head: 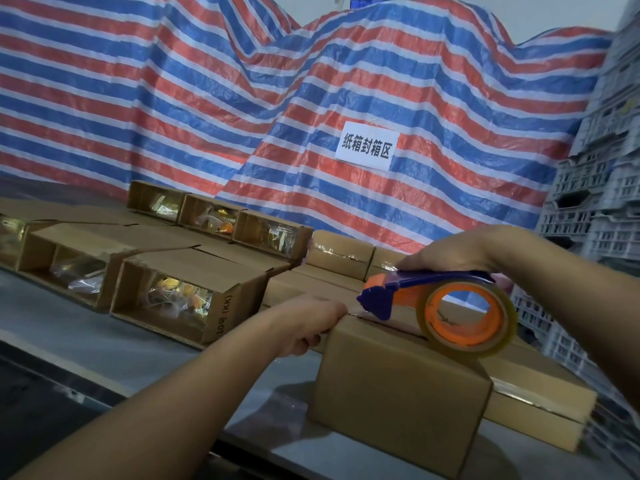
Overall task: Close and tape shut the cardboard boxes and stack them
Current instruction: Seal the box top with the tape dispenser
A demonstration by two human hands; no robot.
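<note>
A closed brown cardboard box [398, 400] stands on the grey table [145, 351] in front of me. My left hand [308, 323] grips the box's top left edge, fingers curled over it. My right hand [460, 252] holds a blue and orange tape dispenser [446, 306] from above, its clear tape roll resting on the box's top seam. The dispenser's blue nose sits just right of my left hand's fingers. Several open boxes [183, 299] lie on their sides at left, showing bagged items inside.
Taped boxes [540, 403] lie in rows behind and right of the near box. A red, white and blue striped tarp [242, 98] with a white paper sign [367, 145] hangs behind. Grey plastic crates [602, 188] are stacked at the right.
</note>
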